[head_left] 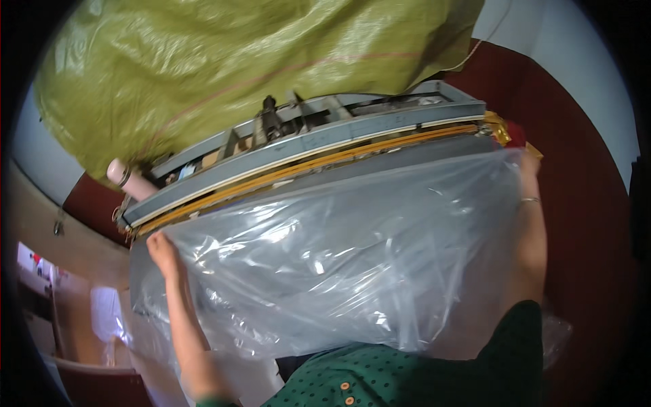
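Observation:
A wide sheet of clear plastic film [325,251], perhaps a large bag, is stretched across a grey work surface below a long sealing machine [305,141]. My left hand [161,251] is closed on the film's far left corner, close to the machine's left end. At the far right corner, my right hand [529,166] grips the film too, its fingers partly hidden. Between both hands the film's far edge runs nearly straight, just short of the machine's orange bar [319,163]. Wrinkled film hangs down toward my body.
Behind the machine hangs a yellow-green woven tarp [271,47]. A pink bottle [130,180] leans at the machine's left end. Gold-coloured wrapping [498,129] and something red [517,136] are at its right end. A dark red wall band [576,190] stands on the right.

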Demonstrator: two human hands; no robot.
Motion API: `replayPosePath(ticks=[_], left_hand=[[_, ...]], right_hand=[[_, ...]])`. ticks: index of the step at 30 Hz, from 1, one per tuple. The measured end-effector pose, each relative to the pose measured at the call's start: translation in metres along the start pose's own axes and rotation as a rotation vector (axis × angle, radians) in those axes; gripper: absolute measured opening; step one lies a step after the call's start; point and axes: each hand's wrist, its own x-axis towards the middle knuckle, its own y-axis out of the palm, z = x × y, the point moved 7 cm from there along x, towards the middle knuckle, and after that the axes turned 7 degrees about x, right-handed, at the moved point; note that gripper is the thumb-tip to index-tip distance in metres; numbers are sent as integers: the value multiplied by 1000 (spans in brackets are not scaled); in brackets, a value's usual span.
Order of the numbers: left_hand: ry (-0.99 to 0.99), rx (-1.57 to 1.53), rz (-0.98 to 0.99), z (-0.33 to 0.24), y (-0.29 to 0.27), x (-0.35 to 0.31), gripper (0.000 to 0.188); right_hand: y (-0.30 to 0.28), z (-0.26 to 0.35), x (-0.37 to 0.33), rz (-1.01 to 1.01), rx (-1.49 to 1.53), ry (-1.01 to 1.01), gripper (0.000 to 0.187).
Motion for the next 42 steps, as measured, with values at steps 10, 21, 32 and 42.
replayPosePath(ticks=[10,21,32,42], left_hand=[[224,383,-274,59,-78,53,15],[122,-92,-205,40,-23,53,13],[240,501,-393,49,-65,41,19],[150,196,-164,93,-43,111,17]], right_hand=[[110,167,-70,-166,620,-242,21],[117,104,15,237,48,301,31],[95,174,-67,-234,435,-251,20],[130,175,-44,-166,654,-278,21]])
